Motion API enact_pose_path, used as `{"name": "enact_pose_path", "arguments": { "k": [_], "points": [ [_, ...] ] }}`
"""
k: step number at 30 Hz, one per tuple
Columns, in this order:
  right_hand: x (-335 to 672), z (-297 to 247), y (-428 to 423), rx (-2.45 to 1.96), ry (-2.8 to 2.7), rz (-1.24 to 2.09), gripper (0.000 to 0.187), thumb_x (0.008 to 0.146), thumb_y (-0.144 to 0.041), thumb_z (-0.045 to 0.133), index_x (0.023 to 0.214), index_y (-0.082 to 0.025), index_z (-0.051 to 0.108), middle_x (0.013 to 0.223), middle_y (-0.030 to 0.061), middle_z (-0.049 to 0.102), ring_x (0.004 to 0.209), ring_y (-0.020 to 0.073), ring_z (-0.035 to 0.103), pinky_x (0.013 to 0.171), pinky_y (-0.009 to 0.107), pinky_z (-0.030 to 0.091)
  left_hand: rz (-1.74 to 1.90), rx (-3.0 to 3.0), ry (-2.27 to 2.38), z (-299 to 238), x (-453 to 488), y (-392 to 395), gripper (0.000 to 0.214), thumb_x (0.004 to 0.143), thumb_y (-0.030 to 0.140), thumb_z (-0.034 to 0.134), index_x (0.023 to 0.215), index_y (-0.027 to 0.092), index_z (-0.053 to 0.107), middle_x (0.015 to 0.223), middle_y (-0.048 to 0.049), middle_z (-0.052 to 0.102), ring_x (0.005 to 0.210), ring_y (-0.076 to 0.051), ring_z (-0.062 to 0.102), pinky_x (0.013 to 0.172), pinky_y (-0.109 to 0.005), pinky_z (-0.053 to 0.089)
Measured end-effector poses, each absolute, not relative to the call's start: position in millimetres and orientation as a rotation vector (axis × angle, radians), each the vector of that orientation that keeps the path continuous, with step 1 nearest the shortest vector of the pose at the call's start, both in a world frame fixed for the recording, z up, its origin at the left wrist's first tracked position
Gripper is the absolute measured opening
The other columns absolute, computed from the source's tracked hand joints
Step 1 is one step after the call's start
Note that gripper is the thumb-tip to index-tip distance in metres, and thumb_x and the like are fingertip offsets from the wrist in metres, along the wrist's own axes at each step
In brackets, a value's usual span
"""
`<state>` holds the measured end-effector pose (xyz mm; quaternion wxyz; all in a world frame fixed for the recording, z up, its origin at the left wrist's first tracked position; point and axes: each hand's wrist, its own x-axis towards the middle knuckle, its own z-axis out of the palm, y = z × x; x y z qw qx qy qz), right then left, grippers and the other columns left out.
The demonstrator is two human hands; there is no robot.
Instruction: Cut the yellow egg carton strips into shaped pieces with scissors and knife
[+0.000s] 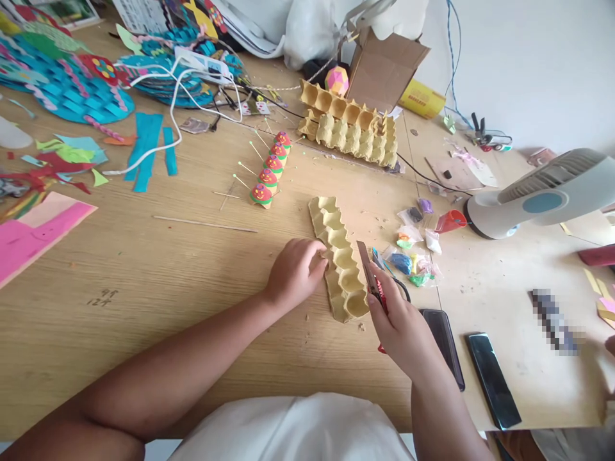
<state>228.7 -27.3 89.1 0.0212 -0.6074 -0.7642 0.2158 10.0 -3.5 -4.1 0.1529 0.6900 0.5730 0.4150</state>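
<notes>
A strip of yellow-brown egg carton (336,246) lies on the wooden table (144,269) in front of me. My left hand (294,270) rests on the strip's left edge with fingers curled, pressing it down. My right hand (400,320) is closed round a utility knife (369,269) with a red handle, its blade lying against the strip's right edge. A painted egg-carton caterpillar (270,171) with green pins stands further back.
A bigger piece of egg carton (350,125) and an open cardboard box (384,67) are behind. Small bags of coloured clay (413,253), a white fan (538,195), two phones (492,378) lie right. Blue paper crafts (72,89), white cables and paper scraps fill the left.
</notes>
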Motion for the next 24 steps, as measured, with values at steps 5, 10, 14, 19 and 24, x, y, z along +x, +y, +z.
{"name": "enact_pose_path", "arguments": {
  "k": [5, 10, 14, 19, 24],
  "points": [
    [228, 75, -17, -1.88, -2.325, 0.581, 0.054, 0.102, -0.032, 0.037, 0.156, -0.027, 0.031, 0.12, 0.0106, 0.073, 0.091, 0.0231, 0.074, 0.069, 0.03, 0.052, 1.046, 2.002, 1.768, -8, 7, 0, 0.03, 0.092, 0.02, 0.06, 0.122, 0.02, 0.053, 0.116, -0.0092, 0.069, 0.108, -0.027, 0.06, 0.094, -0.043, 0.047],
    [229, 53, -3, -1.864, -2.26, 0.53, 0.059, 0.1, -0.034, 0.041, 0.156, -0.023, 0.03, 0.13, 0.0135, 0.069, 0.102, 0.0282, 0.072, 0.079, 0.038, 0.055, 1.046, 1.995, 1.652, -13, 8, 3, 0.034, 0.09, 0.015, 0.063, 0.122, 0.022, 0.055, 0.112, -0.0073, 0.071, 0.107, -0.025, 0.061, 0.094, -0.043, 0.048],
    [231, 36, 5, -1.868, -2.211, 0.52, 0.063, 0.094, -0.037, 0.052, 0.154, -0.023, 0.037, 0.123, 0.0136, 0.071, 0.097, 0.0307, 0.072, 0.078, 0.042, 0.055, 1.19, 1.912, 1.541, -13, 8, 4, 0.026, 0.088, 0.012, 0.064, 0.112, 0.022, 0.061, 0.106, -0.0055, 0.071, 0.103, -0.023, 0.062, 0.093, -0.04, 0.049],
    [234, 26, 2, -1.715, -2.105, 0.733, 0.057, 0.091, -0.031, 0.056, 0.147, -0.029, 0.045, 0.114, 0.0059, 0.074, 0.092, 0.0243, 0.072, 0.08, 0.038, 0.056, 1.288, 1.488, 1.37, -9, 13, 4, 0.011, 0.09, 0.021, 0.063, 0.102, 0.021, 0.061, 0.1, -0.0044, 0.069, 0.093, -0.017, 0.065, 0.081, -0.03, 0.052],
    [235, 23, -7, -1.524, -2.06, 0.638, 0.053, 0.092, -0.031, 0.057, 0.144, -0.028, 0.046, 0.121, 0.0069, 0.071, 0.101, 0.0233, 0.07, 0.088, 0.038, 0.056, 1.367, 0.864, 1.117, -6, 16, 8, 0.028, 0.085, 0.037, 0.072, 0.102, 0.019, 0.06, 0.094, -0.0029, 0.068, 0.087, -0.015, 0.064, 0.074, -0.026, 0.052]
  ]
}}
